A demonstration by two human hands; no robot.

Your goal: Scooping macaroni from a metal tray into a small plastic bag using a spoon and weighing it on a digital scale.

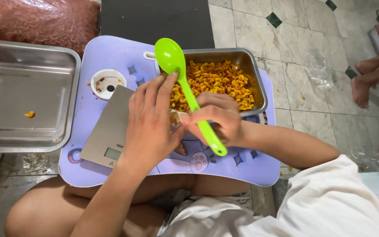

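My right hand (218, 119) grips a bright green plastic spoon (185, 85) by its handle, with the bowl raised over the near left corner of a steel tray of orange macaroni (218, 79). My left hand (150, 125) is cupped over a small clear bag (175, 118) above a flat grey kitchen scale (106, 131). Both hands meet at the bag, which is mostly hidden by my fingers. All of this rests on a lilac lap table (123, 55) over my crossed legs.
A large steel tray (27, 94) with one loose macaroni piece sits at left. A small white cup (107, 83) stands on the lap table. A big bag of reddish macaroni (36, 19) lies far left. Another person's feet (367, 81) rest on the marble floor at right.
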